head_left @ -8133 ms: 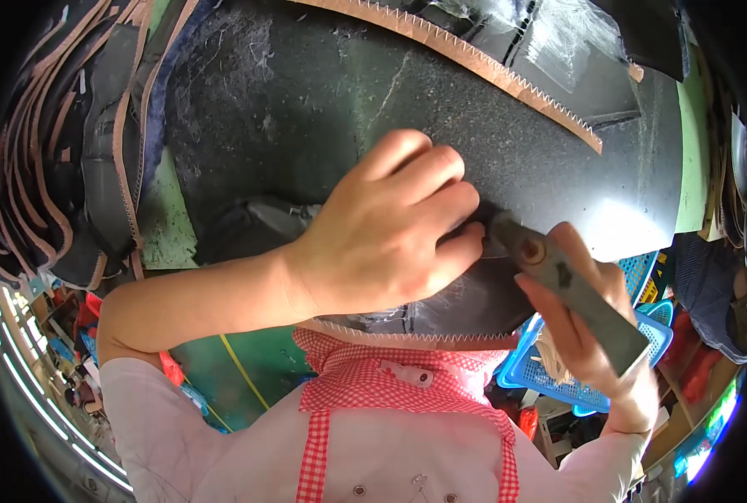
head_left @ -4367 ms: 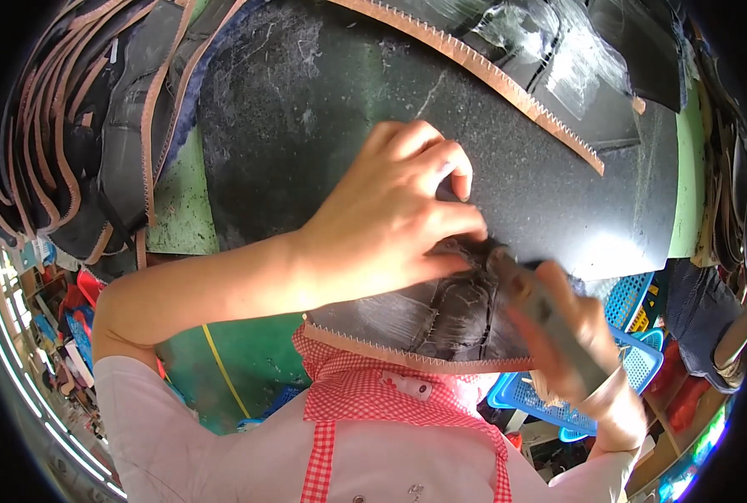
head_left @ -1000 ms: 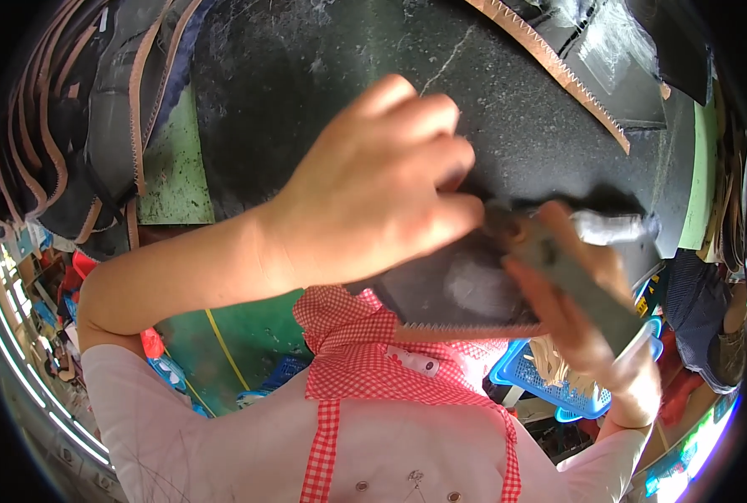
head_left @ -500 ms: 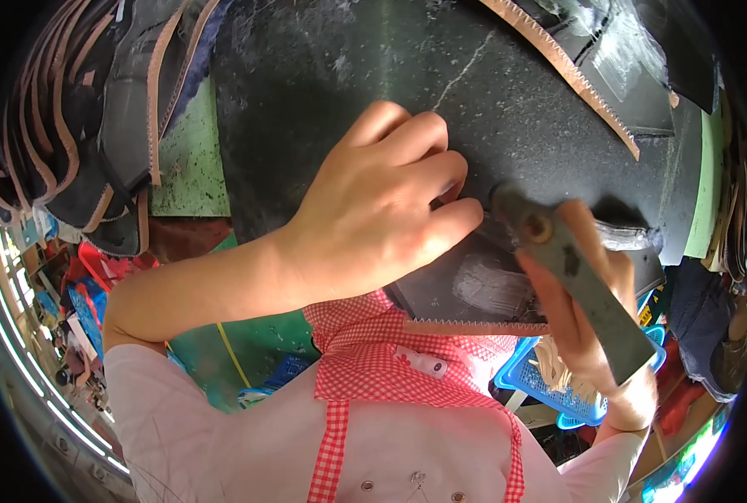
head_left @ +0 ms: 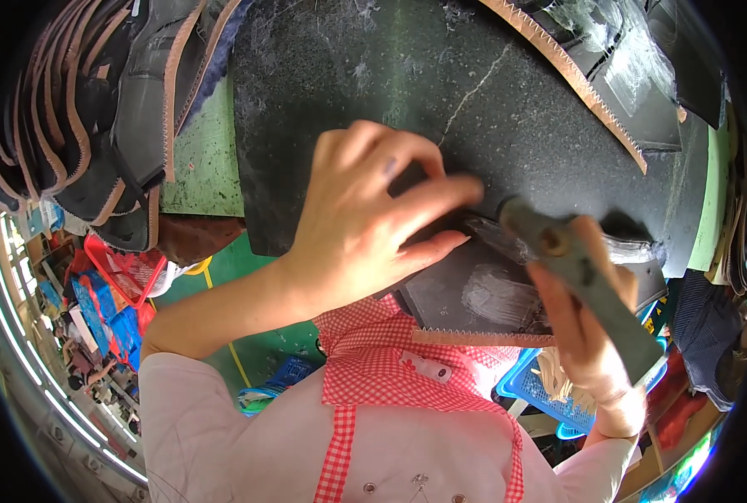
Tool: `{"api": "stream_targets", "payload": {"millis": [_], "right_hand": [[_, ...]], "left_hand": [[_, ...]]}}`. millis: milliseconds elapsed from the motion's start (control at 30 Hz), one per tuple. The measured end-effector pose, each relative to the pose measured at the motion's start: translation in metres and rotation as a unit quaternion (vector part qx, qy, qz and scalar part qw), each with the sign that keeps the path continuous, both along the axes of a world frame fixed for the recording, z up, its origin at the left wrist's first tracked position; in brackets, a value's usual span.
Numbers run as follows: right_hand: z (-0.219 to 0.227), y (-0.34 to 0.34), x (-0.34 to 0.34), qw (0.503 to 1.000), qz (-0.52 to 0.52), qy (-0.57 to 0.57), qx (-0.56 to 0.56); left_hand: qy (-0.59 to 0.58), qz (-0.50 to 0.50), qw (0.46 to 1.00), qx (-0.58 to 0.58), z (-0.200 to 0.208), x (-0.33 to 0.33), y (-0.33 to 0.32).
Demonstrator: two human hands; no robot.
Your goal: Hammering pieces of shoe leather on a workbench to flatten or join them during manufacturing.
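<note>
My right hand (head_left: 587, 327) grips a hammer (head_left: 600, 293) close below its grey head; the handle is mostly hidden. The blunt end of the head is over a black shoe-upper piece (head_left: 440, 298), which has a whitish glue smear and a tan zigzag-edged strip along its near side. My left hand (head_left: 352, 214) is left of the hammer, above the dark work board (head_left: 323, 84). Its thumb and forefinger are apart, the thumb near the piece's upper edge. Nothing shows between them, and the forefinger is blurred.
Several black pieces with tan edges (head_left: 72, 126) are stacked at the far left. Another tan-edged piece (head_left: 575, 75) lies at the far right. Below the board's edge are a blue basket (head_left: 529, 381) with pale strips and, at left, a red basket (head_left: 126, 268).
My left hand has gone from curled fingers to thumb and forefinger spread, and its wrist is more raised. The hammer stays in my right hand over the same piece. The view has shifted slightly.
</note>
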State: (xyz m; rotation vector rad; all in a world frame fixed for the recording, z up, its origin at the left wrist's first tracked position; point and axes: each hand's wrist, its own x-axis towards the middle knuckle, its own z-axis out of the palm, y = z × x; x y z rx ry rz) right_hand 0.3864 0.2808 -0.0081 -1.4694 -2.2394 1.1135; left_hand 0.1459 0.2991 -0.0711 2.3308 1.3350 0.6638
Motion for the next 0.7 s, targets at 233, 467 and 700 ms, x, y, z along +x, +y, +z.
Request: {"api": "stream_targets", "payload": {"millis": [233,467,700], "right_hand": [[-0.002,0.003,0.002,1.0,0.012,0.014,-0.023],[-0.005,0.005,-0.004,0.996,-0.054,0.058,-0.043],[-0.007,0.003,-0.005,0.998,0.027,0.003,-0.064]], "left_hand": [[-0.066,-0.034,0.997,-0.017,-0.011,-0.004,-0.004],[0.002,-0.045,0.997,0.066,-0.007,0.005,-0.015],[0.015,-0.02,0.998,0.057,-0.003,-0.004,-0.006]]}}
